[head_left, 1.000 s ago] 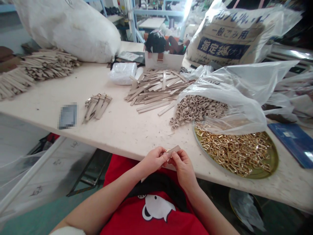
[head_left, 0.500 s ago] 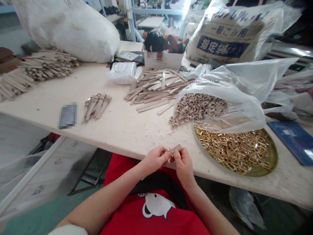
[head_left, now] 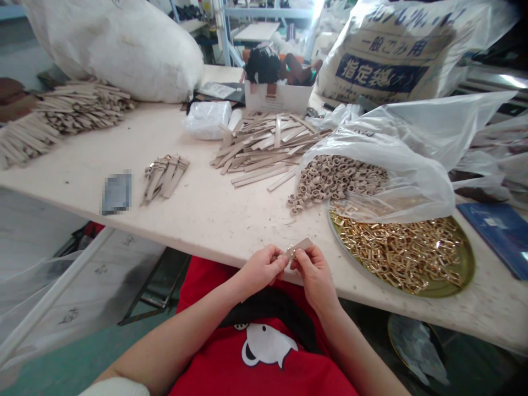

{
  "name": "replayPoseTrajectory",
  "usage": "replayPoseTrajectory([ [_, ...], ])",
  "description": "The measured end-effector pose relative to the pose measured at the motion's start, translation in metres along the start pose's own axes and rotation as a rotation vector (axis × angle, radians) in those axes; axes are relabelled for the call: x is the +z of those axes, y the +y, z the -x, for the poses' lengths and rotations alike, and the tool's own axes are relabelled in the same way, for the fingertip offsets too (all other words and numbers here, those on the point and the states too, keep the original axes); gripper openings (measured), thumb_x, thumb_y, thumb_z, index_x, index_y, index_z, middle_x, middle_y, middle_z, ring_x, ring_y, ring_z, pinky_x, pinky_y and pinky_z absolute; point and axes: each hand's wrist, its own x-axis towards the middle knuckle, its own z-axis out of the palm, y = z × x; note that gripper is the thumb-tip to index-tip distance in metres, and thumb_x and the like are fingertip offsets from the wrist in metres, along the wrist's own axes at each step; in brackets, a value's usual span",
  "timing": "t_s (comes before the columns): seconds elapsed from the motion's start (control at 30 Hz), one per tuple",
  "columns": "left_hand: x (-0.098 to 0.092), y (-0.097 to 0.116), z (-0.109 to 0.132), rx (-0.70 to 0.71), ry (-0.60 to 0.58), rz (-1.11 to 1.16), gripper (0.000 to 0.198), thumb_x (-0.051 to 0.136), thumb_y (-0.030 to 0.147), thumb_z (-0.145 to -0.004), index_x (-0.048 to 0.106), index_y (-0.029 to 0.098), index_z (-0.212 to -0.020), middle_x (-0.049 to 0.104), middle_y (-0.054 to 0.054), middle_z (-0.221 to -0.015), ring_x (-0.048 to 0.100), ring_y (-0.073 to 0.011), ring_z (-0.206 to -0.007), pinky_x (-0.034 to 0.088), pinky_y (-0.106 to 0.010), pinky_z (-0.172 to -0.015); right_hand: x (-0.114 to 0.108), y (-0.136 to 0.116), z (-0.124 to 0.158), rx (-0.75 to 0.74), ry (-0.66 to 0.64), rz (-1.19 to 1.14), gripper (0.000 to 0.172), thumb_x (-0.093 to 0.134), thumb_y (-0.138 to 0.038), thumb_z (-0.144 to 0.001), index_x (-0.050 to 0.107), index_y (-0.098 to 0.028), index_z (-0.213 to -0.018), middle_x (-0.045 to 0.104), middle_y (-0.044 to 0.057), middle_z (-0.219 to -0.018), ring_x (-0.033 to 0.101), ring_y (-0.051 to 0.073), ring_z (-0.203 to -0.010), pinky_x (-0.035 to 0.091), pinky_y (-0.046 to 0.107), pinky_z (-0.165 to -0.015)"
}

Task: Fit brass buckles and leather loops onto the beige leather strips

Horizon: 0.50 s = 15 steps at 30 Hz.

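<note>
At the table's front edge, my left hand pinches one end of a short beige strap. A small gold buckle shows on the strap between my hands; its exact fit is hidden by the fingers. My right hand closes thumb and fingers on the strap beside the buckle. To the right, a round tray bears a heap of gold buckles. Small beige loops spill from a clear plastic bag that overlaps the tray.
Loose beige straps lie mid-table. A small bunch of straps with buckles sits left, near a blurred-out rectangle. Larger strap piles, a white sack, a white box and a blue folder stand around.
My right hand has shifted slightly right along the strap, and more of the buckle shows between my fingers. The whole view has moved a little.
</note>
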Motion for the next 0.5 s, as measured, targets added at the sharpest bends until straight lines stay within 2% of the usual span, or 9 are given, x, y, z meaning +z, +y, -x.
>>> replayPoseTrajectory([
  [0.17,0.0009,0.003,-0.0029,0.005,0.035,0.078,0.024,0.047,0.04,-0.078,0.043,0.017,-0.077,0.048,0.007,-0.051,0.034,-0.0034,-0.036,0.025,-0.017,-0.038,0.0036,-0.0008,0.0025,0.014,-0.102,0.017,0.019,0.058,-0.037,-0.075,0.053,-0.019,-0.079,0.054,-0.003,-0.067,0.047,0.01,-0.058,0.04,0.025,-0.058],
  [0.37,0.0032,0.0057,-0.0027,-0.066,0.017,0.141,0.02,0.048,0.036,-0.076,0.041,0.018,-0.074,0.045,0.008,-0.047,0.029,-0.0028,-0.034,0.019,-0.016,-0.036,0.0026,0.0035,0.0059,0.007,-0.078,0.023,0.019,0.051,-0.038,-0.08,0.054,-0.019,-0.079,0.053,-0.003,-0.066,0.047,0.011,-0.06,0.041,0.025,-0.059],
  [0.5,0.0035,0.0078,-0.002,-0.069,0.043,0.118,0.019,0.047,0.035,-0.076,0.041,0.017,-0.072,0.043,0.009,-0.044,0.029,-0.0026,-0.034,0.02,-0.016,-0.037,0.0023,0.0003,0.0065,-0.072,-0.03,0.129,0.017,0.055,-0.037,-0.078,0.055,-0.019,-0.076,0.054,-0.003,-0.065,0.049,0.011,-0.061,0.041,0.026,-0.062],
])
